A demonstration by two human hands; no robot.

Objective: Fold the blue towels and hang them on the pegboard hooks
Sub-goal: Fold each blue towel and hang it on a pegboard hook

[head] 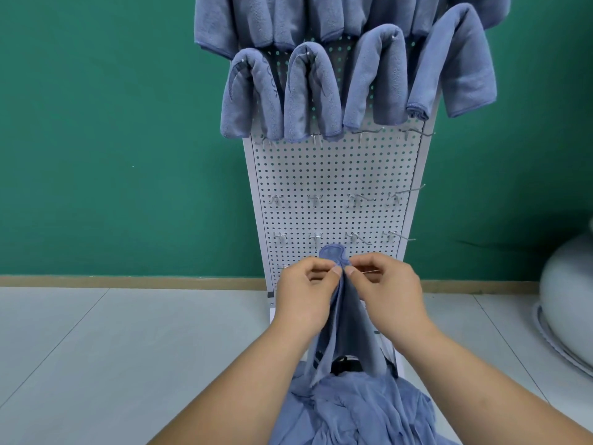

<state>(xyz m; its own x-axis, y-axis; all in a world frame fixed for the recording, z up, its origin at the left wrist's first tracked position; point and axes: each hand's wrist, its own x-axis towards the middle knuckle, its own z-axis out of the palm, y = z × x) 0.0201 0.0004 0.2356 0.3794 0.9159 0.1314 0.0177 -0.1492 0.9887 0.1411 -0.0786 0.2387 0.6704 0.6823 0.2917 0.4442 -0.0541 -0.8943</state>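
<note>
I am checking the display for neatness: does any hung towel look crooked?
Yes. The rightmost towel in the lower hung row sits tilted, reaching past the right edge of the pegboard.

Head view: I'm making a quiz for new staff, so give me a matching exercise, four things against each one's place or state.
1. held towel
2. towel pile
3. hung towels
4. bare hooks

a. heaped at the frame's bottom
b. draped over the top of the pegboard
c. pinched by left hand and right hand
d. on the middle rows, carrying nothing

Pairs: 1-c, 2-a, 3-b, 4-d.
</note>
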